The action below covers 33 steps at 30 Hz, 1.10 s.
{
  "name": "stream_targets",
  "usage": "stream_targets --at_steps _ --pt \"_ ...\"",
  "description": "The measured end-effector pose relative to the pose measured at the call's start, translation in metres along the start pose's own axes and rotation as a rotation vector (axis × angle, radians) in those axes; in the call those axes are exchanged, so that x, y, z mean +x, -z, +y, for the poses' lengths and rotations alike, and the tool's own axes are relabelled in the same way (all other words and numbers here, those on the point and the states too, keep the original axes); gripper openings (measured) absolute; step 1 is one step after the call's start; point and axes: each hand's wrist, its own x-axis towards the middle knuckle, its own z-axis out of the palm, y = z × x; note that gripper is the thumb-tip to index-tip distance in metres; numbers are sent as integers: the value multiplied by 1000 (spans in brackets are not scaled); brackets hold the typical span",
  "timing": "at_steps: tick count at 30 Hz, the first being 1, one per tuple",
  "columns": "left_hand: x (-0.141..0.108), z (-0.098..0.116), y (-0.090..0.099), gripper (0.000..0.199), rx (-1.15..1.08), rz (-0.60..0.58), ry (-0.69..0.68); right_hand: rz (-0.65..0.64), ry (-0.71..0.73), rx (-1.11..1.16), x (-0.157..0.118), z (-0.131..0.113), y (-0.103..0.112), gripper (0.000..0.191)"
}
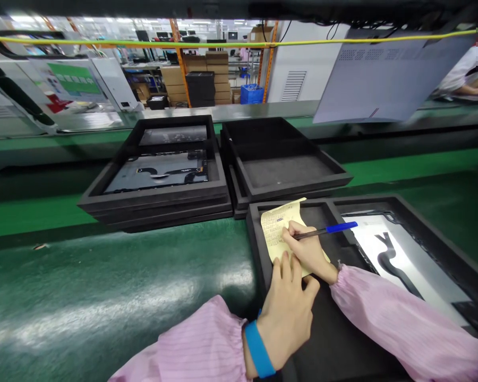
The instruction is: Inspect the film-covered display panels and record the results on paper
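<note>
A yellow note lies over the left compartment of the near tray, beneath the slightly parted fingers of the left hand; the right hand has its fingers clamped on a pen. The right compartment holds a panel. Behind, a stacked tray holds another panel.

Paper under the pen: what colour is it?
The paper is pale yellow; head view shows it.

Pink sleeves w/ thin stripes, prob. elastic gathered cuffs, + blue L wristband.
</note>
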Motion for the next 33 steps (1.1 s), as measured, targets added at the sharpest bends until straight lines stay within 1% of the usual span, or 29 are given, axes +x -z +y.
stream_targets --at_steps 5,15,24,29,33 --pt "0 0 0 34 9 12 2 -4 14 1 -2 -2 0 35" --pt "-1 0 0 34 -4 14 -2 64 -7 14 -1 1 -2 34" --pt "-2 1 0 34 -21 1 -5 57 -17 52 -1 -3 -1 34" --pt "-2 0 0 32 -18 25 -10 124 -61 115 0 3 -3 38" --pt "-2 -1 -1 29 -14 37 -10 192 -113 171 3 1 5 30"
